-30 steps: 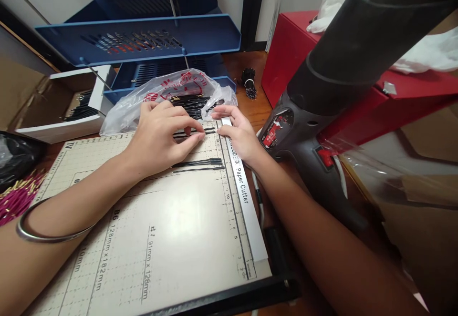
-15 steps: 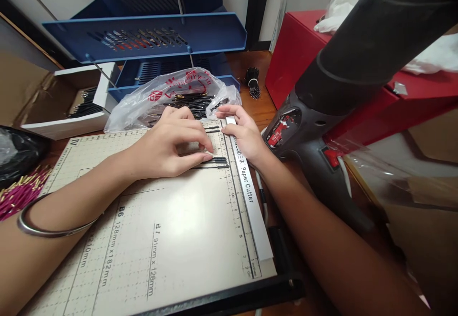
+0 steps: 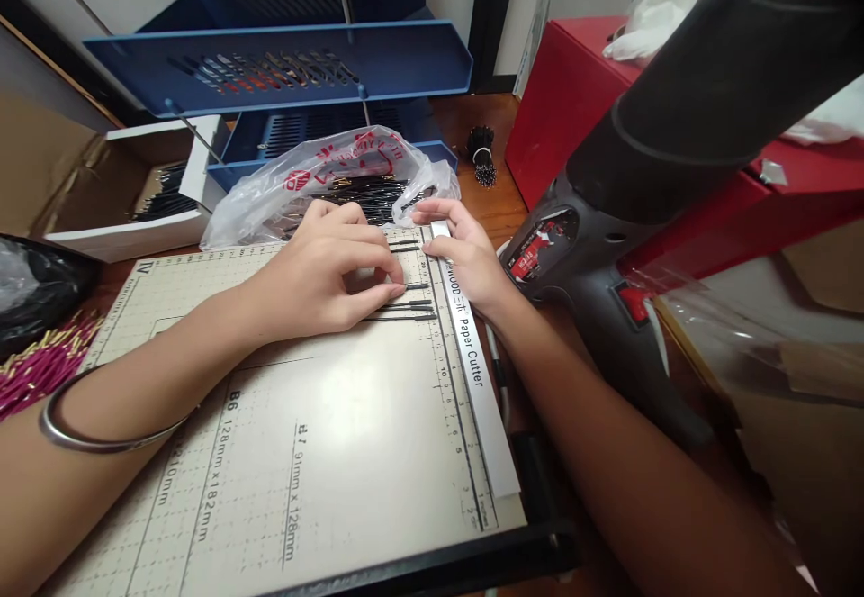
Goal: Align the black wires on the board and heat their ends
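My left hand [image 3: 341,277] is over the paper cutter [image 3: 357,408], thumb and forefinger pinched on a thin black cord [image 3: 418,286] whose end sticks out to the right. Just below it, more black cords [image 3: 419,306] lie side by side across the board, their ends near the printed ruler. Farther back, another pair of cord ends [image 3: 409,244] reaches toward my right thumb. My right hand [image 3: 469,255] rests at the far end of the cutter's white strip [image 3: 476,372], fingers curved and apart from the thumb, with nothing visible between them.
Behind the board lies a clear plastic bag [image 3: 270,196] of black cords. Blue racks [image 3: 405,57], a white box [image 3: 121,241] and a tied black bundle [image 3: 481,156] stand beyond. Purple cords [image 3: 47,363] lie left; a black machine [image 3: 594,210] rises at right.
A cord end under my left fingertips now lies apart from the lower cords, slightly farther back. My right hand stays almost in place, and the whole view has shifted a little.
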`<state>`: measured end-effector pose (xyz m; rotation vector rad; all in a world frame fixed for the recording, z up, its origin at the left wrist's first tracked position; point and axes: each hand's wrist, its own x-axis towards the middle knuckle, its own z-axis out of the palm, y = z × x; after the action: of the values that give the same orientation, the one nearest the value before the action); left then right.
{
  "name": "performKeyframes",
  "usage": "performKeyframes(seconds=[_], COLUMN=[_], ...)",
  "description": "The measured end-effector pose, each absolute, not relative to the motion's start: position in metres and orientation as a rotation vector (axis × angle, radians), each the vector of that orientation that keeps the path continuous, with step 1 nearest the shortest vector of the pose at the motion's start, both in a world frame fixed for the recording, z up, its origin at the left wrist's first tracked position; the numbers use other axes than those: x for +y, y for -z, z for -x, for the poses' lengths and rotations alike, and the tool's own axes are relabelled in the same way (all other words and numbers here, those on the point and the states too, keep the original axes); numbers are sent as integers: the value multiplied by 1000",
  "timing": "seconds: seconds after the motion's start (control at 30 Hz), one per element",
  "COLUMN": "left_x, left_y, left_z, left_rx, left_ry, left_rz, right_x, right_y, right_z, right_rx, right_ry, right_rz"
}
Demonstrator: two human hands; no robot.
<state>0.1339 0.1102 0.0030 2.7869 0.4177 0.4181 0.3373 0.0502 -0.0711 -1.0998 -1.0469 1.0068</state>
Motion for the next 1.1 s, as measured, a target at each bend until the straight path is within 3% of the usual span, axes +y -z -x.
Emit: performKeyframes(seconds=[0.23, 0.7, 1.1], left_x=[106, 103, 103], left_y=[2, 1, 0], left_z=[-134, -137, -136], left_rx=[624, 704, 774], left_ry=[-549, -393, -492], left_rz=[-2864, -2748, -2728], right_x=[41, 44, 41], right_y=[68, 73, 70], right_z=[-339, -341, -343], right_rx=[-1157, -1204, -1239], right_ry=[-1004, -983, -983], right_rz=[1063, 1065, 1091])
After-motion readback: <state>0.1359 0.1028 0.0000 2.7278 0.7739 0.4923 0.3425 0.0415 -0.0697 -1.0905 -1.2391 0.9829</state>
